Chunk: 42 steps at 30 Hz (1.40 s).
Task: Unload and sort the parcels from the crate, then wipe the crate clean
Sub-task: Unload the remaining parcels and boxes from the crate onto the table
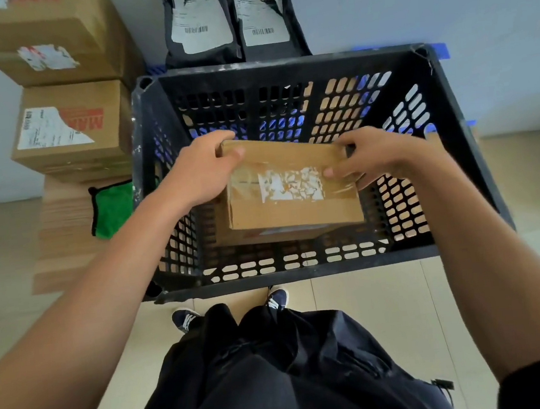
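Hands hold cardboard box (290, 185) at frame centre, inside black crate (461, 137). Left hand (198, 172) grips box's left edge, fingers curled over far corner. Right hand (370, 157) grips right edge, thumb on top, fingers wrapped round side. Second box (275, 235) underneath. Two brown boxes (70, 128) upper left; green cloth (112, 209) left of crate; two dark mailers (199, 22) top centre.

A parcel storeroom or sorting corner is showing here: labelled brown cardboard boxes (54, 40) are stacking against a pale wall, beside black plastic mailer bags (199, 22) bearing barcodes.
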Available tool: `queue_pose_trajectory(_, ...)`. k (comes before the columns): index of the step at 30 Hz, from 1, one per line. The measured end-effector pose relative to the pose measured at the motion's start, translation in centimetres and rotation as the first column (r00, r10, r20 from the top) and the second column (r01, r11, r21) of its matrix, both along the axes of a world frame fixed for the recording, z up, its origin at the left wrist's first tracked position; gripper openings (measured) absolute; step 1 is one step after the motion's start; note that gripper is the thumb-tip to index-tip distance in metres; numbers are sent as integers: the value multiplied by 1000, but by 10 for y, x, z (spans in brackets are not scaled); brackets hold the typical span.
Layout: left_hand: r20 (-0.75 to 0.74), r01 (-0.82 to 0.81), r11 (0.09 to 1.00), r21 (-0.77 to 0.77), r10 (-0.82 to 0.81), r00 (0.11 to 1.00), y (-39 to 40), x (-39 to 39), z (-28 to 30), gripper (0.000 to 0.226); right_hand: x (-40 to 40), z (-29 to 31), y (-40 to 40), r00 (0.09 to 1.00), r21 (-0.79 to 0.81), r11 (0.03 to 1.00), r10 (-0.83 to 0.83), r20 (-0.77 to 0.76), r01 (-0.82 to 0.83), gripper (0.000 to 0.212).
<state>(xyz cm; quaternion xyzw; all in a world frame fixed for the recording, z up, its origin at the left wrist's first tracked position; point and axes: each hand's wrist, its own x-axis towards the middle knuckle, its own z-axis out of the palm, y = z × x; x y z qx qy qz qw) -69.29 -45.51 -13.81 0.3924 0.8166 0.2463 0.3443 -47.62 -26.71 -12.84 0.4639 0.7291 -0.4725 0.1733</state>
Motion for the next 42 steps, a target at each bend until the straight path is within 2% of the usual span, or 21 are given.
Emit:
queue_pose_trajectory(4,98,-127,968,217,108,989,-1,1,15,45,17,28,-8,945,36,970,-224,-237,239,47)
queue_pose_trajectory(6,198,-216,935,282,163,967,0,5,22,40,19,29,-14,904,88,935,-304,-300,344,45)
queue_pose_trajectory(8,307,-296,912,285,205,929,-1,8,29,45,19,26,-18,881,104,904,-370,-296,414,50)
queue_pose_trajectory(11,342,-356,874,332,240,909,-3,14,31,37,18,20,-21,846,76,872,-444,-295,484,59)
queue_pose_trajectory(14,411,-436,815,382,273,870,-7,25,26,27,20,16,-27,823,55,862,-460,-333,504,39)
queue_pose_trajectory(18,439,-521,742,422,335,833,-16,27,17,12,27,12,-40,768,19,842,-482,-423,539,23)
queue_pose_trajectory(19,446,-535,730,426,345,826,-19,26,15,12,29,12,-44,746,5,834,-492,-449,552,21)
queue_pose_trajectory(21,501,-580,709,401,360,787,-25,26,15,34,34,13,-53,706,-32,823,-505,-496,567,18)
queue_pose_trajectory(23,555,-590,722,362,341,758,-30,24,17,49,39,16,-61,676,-65,824,-504,-537,562,27)
queue_pose_trajectory(25,576,-579,741,341,322,752,-33,23,21,53,45,17,-70,657,-90,835,-489,-573,542,46)
queue_pose_trajectory(27,584,-567,750,342,302,753,-38,22,27,55,49,17,-81,677,-81,868,-438,-592,490,63)
queue_pose_trajectory(30,580,-511,770,383,229,781,-50,21,33,58,51,16,-96,721,10,896,-350,-597,443,76)
queue_pose_trajectory(32,601,-494,777,390,192,776,-62,22,38,67,50,20,-105,679,7,866,-387,-624,500,68)
queue_pose_trajectory(34,636,-523,760,387,190,748,-75,23,42,71,46,26,-115,628,-37,834,-444,-639,551,40)
queue_pose_trajectory(35,648,-544,747,383,203,734,-80,23,45,66,44,29,-120,594,-70,817,-472,-651,572,26)
queue_pose_trajectory(36,654,-561,735,381,214,725,-86,23,48,56,42,33,-125,557,-106,799,-501,-662,592,23)
queue_pose_trajectory(39,664,-570,717,401,202,720,-101,25,56,36,36,46,-139,509,-146,752,-562,-652,643,58)
queue_pose_trajectory(40,668,-568,713,410,190,720,-105,26,59,34,35,51,-144,508,-128,740,-566,-650,660,63)
queue_pose_trajectory(42,663,-550,708,442,156,733,-112,29,63,30,35,59,-156,518,-53,723,-542,-661,689,50)
